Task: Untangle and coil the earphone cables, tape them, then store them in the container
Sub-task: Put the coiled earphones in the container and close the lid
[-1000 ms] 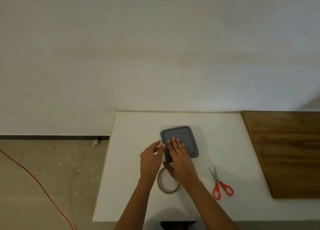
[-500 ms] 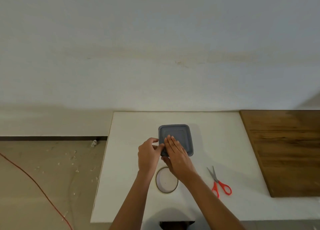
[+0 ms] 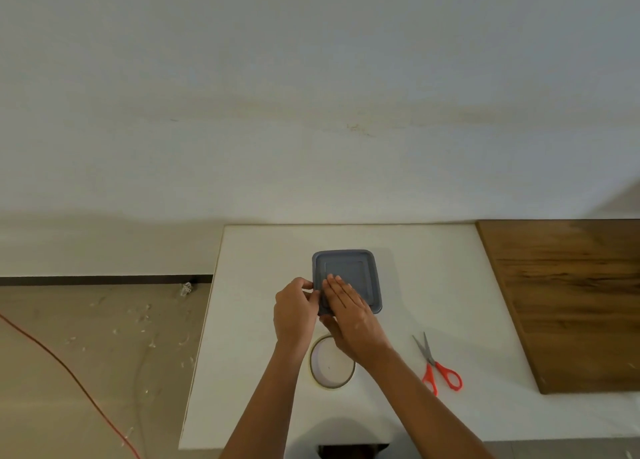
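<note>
Floor at far left w/ an orange cord (image 3: 52,361) trailing across it, not part of this. Then the white tabletop (image 3: 259,372).

Left hand (image 3: 294,311): curled, fingertips pinched in at the left edge of the grey container (image 3: 360,268), near its front-left corner. Whether it's gripping the lid rim or just bracing the wall, can't tell; the thumb side is hidden.

Right hand (image 3: 349,315): flat, fingers together and extended, palm down on the lid's front-left part, fingertips pointing away from the person toward the lid centre. Thumb tucked below the near edge. Reads as pressing the lid shut.

Container sits directly ahead of both hands, touching both, approx centre of the tabletop; roughly square, so no real long axis, sides approx parallel to the tabletop edges. Lid on; earphone cables not visible, presumably inside, so task looks near its end. Both hands are equally close; the right covers the top, the left takes the side. Key relation for the next move: pressure is on the front-left corner only, far and right corners uncovered, so the right hand prob. needs to slide forward/right to seat the rest.

Tape roll (image 3: 331,361) lies flat just behind the hands, partly under the right wrist. Scissors (image 3: 438,365) further right, closed, well apart from the container. Wooden board (image 3: 571,302) at far right.
</note>
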